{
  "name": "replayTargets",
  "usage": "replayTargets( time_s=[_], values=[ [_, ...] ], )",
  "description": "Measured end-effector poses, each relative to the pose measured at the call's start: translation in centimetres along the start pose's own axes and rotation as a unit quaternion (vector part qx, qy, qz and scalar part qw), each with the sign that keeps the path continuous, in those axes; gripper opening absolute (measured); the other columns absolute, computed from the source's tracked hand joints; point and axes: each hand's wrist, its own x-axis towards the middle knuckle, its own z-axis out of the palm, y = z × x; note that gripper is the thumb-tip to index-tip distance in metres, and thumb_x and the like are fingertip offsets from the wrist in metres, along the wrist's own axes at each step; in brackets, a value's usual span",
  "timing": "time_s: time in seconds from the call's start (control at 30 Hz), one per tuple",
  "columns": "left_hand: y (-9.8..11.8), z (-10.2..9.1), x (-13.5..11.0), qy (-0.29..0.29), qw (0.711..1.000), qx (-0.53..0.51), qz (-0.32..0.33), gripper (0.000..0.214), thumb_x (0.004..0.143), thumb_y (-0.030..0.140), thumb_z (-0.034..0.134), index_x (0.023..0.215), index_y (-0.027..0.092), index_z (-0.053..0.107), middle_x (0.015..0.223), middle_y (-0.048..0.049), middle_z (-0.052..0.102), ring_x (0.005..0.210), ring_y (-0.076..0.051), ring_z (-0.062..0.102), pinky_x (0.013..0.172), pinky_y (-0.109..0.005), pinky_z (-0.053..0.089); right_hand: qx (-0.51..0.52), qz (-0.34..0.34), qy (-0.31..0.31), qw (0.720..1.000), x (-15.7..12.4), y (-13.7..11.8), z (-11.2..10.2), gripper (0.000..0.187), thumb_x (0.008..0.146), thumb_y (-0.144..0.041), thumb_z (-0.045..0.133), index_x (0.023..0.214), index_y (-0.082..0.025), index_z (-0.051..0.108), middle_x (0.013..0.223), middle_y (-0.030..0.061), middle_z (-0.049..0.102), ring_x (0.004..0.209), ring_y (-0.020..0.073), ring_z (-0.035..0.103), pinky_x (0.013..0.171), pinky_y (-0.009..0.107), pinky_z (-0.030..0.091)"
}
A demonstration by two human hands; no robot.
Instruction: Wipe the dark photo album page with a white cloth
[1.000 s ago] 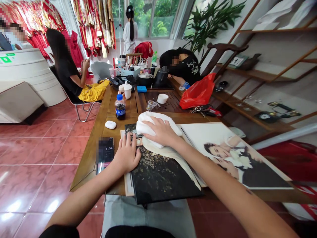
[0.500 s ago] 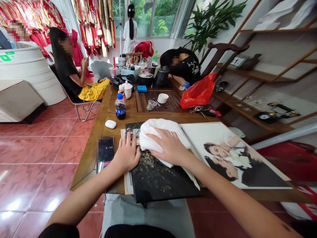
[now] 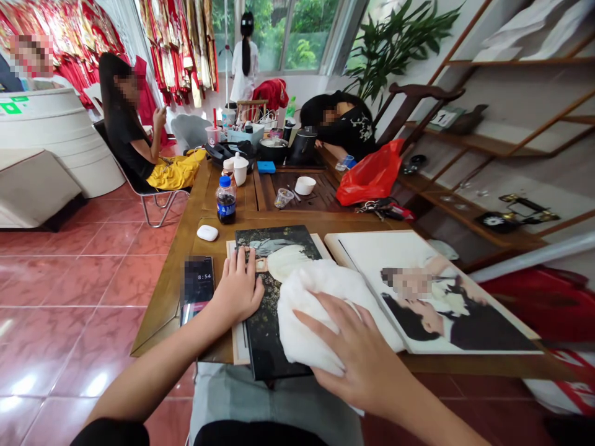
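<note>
A dark photo panel point(image 3: 267, 337) with a printed picture lies at the table's near edge, on top of a pale-edged board. My left hand point(image 3: 239, 282) rests flat on its left side, fingers spread. Bunched under my right hand point(image 3: 351, 337) is a white cloth point(image 3: 304, 310), pressed on the panel's lower right part; my fingers curl over it. The cloth hides much of that side and reaches over the edge of the large photo point(image 3: 469, 310) of two people lying to the right.
Left of the panel are a phone point(image 3: 198, 285), a white earbud case point(image 3: 207, 233) and a cola bottle point(image 3: 226, 201). Farther back stand a white bowl point(image 3: 305, 185), a red plastic bag point(image 3: 369, 176) and keys. One person sits at left; another leans on the table.
My right hand has drawn the white cloth toward me and to the right across the panel, uncovering its printed upper part. My left hand has stayed in place.
</note>
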Motion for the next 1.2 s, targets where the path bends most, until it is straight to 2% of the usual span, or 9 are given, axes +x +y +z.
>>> replayTargets(
  time_s=[0.2, 0.4, 0.5, 0.73, 0.93, 1.2],
  values=[
    [0.2, -0.6, 0.1, -0.029, 1.000, -0.004, -0.004, 0.068, 0.101, 0.033, 0.035, 0.159, 0.001, 0.023, 0.163, -0.0298, 0.025, 0.155, -0.040, 0.021, 0.121, -0.056, 0.029, -0.010, -0.020, 0.020, 1.000, -0.2, -1.6, -0.6, 0.077, 0.072, -0.036, 0.065, 0.147, -0.029, 0.048, 0.154, 0.0173, 0.041, 0.132, 0.0377, 0.042, 0.102, 0.055, 0.032],
    [-0.2, -0.2, 0.0, -0.004, 1.000, -0.010, 0.011, 0.066, 0.101, 0.035, 0.035, 0.158, 0.003, 0.024, 0.162, -0.0289, 0.029, 0.155, -0.039, 0.024, 0.119, -0.057, 0.031, 0.011, -0.053, 0.008, 0.998, 0.9, -2.7, -0.5, 0.083, 0.069, -0.038, 0.068, 0.148, -0.028, 0.048, 0.153, 0.0184, 0.043, 0.132, 0.0394, 0.040, 0.104, 0.057, 0.028],
    [-0.2, -0.2, 0.0, -0.011, 1.000, -0.008, 0.012, 0.066, 0.101, 0.035, 0.034, 0.158, 0.003, 0.023, 0.163, -0.0285, 0.028, 0.155, -0.039, 0.023, 0.120, -0.057, 0.030, 0.020, -0.052, -0.008, 0.998, 1.4, -2.5, -0.4, 0.083, 0.070, -0.039, 0.069, 0.149, -0.029, 0.047, 0.151, 0.0186, 0.045, 0.132, 0.0397, 0.040, 0.103, 0.058, 0.029],
    [-0.3, -0.7, 0.1, -0.059, 0.998, 0.011, 0.017, 0.071, 0.102, 0.041, 0.035, 0.159, 0.001, 0.020, 0.163, -0.0314, 0.024, 0.154, -0.044, 0.020, 0.119, -0.058, 0.029, 0.041, -0.025, -0.051, 0.998, 4.0, -0.9, 0.2, 0.073, 0.076, -0.032, 0.068, 0.147, -0.028, 0.050, 0.153, 0.0184, 0.045, 0.134, 0.0393, 0.042, 0.105, 0.060, 0.031],
    [-0.4, -0.6, 0.2, -0.067, 0.997, 0.011, 0.021, 0.071, 0.101, 0.041, 0.034, 0.159, 0.001, 0.021, 0.163, -0.0310, 0.025, 0.155, -0.043, 0.018, 0.119, -0.058, 0.029, 0.037, -0.011, -0.092, 0.995, 7.0, 1.4, 0.7, 0.070, 0.083, -0.039, 0.067, 0.149, -0.027, 0.048, 0.153, 0.0196, 0.045, 0.135, 0.0396, 0.043, 0.104, 0.061, 0.034],
    [-0.1, -0.8, 0.1, -0.063, 0.998, 0.016, 0.017, 0.063, 0.099, 0.034, 0.039, 0.151, -0.001, 0.037, 0.163, -0.0321, 0.024, 0.153, -0.046, 0.023, 0.120, -0.058, 0.030, 0.015, 0.041, -0.121, 0.992, 11.6, 3.6, 1.8, 0.066, 0.091, -0.047, 0.057, 0.153, -0.027, 0.043, 0.160, 0.0181, 0.037, 0.138, 0.0392, 0.040, 0.105, 0.060, 0.034]
  ],
)
